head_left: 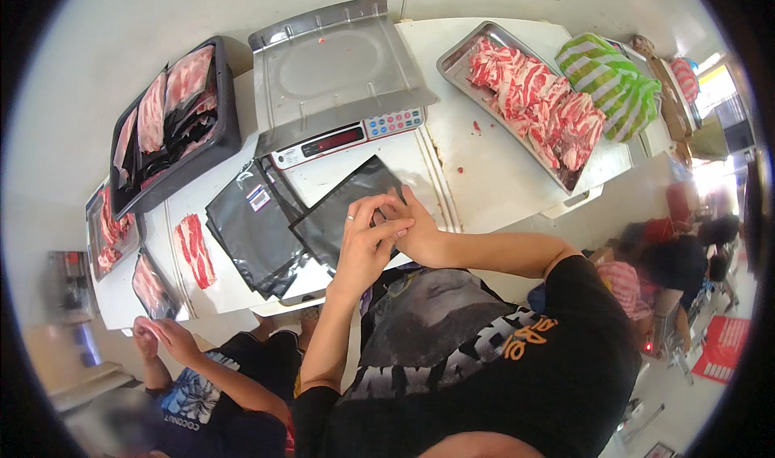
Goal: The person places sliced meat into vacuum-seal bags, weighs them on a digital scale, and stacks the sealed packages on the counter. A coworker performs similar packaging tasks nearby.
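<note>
My two hands meet above the black plastic bags near the table's front edge. My left hand (366,244), with a ring on one finger, is curled with its fingertips against my right hand. The fingers of my right hand (421,230) are bent in toward it and partly covered. Whatever may be pinched between them is hidden. Beneath them lies a black bag (321,225). Left of that, a stack of black bags (246,236) carries a small white label. Behind my hands stands a digital scale (343,140) with a bare metal platform (335,66).
A metal tray (464,74) of sliced marbled meat (537,94) sits at right, beside a green-striped bag (609,82). At left are a black bin (173,163) with packed meat, a meat strip (194,250) and a smaller tray (101,252). A co-worker's hands (165,338) are lower left.
</note>
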The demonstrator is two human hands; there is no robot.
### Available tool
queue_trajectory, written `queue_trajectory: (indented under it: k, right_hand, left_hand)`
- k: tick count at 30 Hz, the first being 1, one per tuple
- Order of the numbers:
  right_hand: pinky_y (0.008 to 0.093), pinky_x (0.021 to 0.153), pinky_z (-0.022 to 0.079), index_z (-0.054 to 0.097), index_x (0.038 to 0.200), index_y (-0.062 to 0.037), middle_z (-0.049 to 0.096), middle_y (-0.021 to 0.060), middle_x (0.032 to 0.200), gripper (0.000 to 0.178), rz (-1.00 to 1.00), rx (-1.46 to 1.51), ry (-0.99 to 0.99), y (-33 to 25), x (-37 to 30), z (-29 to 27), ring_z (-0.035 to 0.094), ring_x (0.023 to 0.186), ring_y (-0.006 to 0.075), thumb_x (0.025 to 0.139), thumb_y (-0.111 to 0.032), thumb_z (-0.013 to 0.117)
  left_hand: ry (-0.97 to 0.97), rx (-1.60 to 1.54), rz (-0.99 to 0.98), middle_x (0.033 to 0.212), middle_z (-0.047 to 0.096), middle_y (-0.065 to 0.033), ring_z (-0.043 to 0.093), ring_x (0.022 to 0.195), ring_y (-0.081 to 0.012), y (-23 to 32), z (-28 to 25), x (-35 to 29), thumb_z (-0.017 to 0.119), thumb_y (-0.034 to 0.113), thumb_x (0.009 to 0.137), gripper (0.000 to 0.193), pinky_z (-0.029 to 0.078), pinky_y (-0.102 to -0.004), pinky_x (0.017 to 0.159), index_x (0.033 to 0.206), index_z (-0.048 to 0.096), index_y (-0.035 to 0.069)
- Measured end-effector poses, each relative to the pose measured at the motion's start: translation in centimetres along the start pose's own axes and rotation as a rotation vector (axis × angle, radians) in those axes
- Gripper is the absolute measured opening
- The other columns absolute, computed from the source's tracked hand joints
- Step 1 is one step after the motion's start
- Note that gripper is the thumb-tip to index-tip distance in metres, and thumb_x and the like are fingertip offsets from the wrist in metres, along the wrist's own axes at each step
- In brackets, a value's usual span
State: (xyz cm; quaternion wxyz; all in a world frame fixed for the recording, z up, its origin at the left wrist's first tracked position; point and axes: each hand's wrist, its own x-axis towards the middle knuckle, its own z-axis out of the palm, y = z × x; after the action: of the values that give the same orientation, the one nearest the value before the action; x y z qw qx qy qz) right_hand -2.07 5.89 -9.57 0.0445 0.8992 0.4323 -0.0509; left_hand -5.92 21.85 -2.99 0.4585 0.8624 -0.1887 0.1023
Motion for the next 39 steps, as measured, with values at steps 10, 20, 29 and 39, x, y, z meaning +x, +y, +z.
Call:
queue_trajectory:
  k: [10,20,29,39]
  right_hand:
    - [0.0574,0.107,0.043,0.067,0.129,-0.0089,0.069,0.0137,0.118,0.036,-0.243,0.17,-0.046,15.6,-7.6,-0.6,0.063,0.119,0.0346,0.095,-0.018,0.061]
    - [0.0469,0.09,0.055,0.068,0.124,-0.01,0.069,0.012,0.106,0.038,-0.183,0.604,0.138,26.1,-16.5,0.9,0.068,0.106,0.0334,0.089,-0.021,0.076]
    - [0.0444,0.091,0.054,0.071,0.123,-0.0076,0.071,0.013,0.108,0.032,-0.024,0.759,0.243,31.9,-17.4,-1.9,0.067,0.105,0.0343,0.095,-0.021,0.071]
    - [0.0497,0.082,0.054,0.072,0.092,-0.0024,0.072,0.0166,0.092,0.01,0.455,0.515,0.327,39.5,-20.3,-5.1,0.069,0.093,0.0396,0.086,-0.008,0.068]
  left_hand:
    - [0.471,-0.289,-0.284,0.122,0.069,-0.0124,0.064,0.106,-0.023,4.1,7.1,6.8,0.078,0.002,0.086,0.009,0.05,-0.034,0.088,0.095,0.078,0.002]
    - [0.276,0.062,-0.573,0.114,0.07,-0.007,0.064,0.09,-0.0146,1.9,16.6,9.5,0.083,0.004,0.081,0.014,0.047,-0.0271,0.068,0.094,0.081,0.004]
    - [0.377,0.504,-0.721,0.095,0.07,-0.0143,0.064,0.081,-0.0327,-0.6,14.7,4.6,0.085,0.021,0.083,0.029,0.05,-0.0441,0.072,0.1,0.069,0.003]
    - [0.533,0.543,-0.658,0.09,0.065,-0.0174,0.064,0.083,-0.037,-6.0,15.5,0.7,0.07,0.013,0.095,0.02,0.051,-0.0475,0.074,0.108,0.071,-0.002]
